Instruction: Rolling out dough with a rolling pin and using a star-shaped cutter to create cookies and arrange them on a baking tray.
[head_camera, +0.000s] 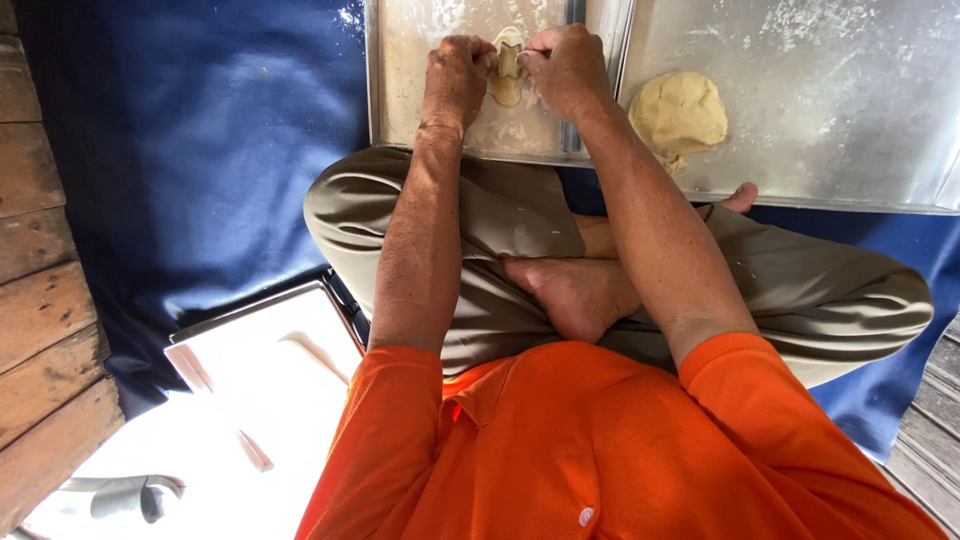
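Note:
My left hand (457, 78) and my right hand (566, 66) meet over a floured metal tray (415, 110) in front of my crossed legs. Together their fingertips pinch a small pale piece of dough (508, 88), and a small star-like shape shows in it between my thumbs. The fingers hide part of that piece. A larger round lump of dough (678, 112) lies to the right on a second floured metal tray (840, 110), apart from both hands.
A blue cloth (210, 150) covers the floor under the trays. Wooden planks (40, 300) run along the left edge. A white, brightly lit tray (270, 370) sits at the lower left beside my knee. My bare foot (575, 295) rests on my lap.

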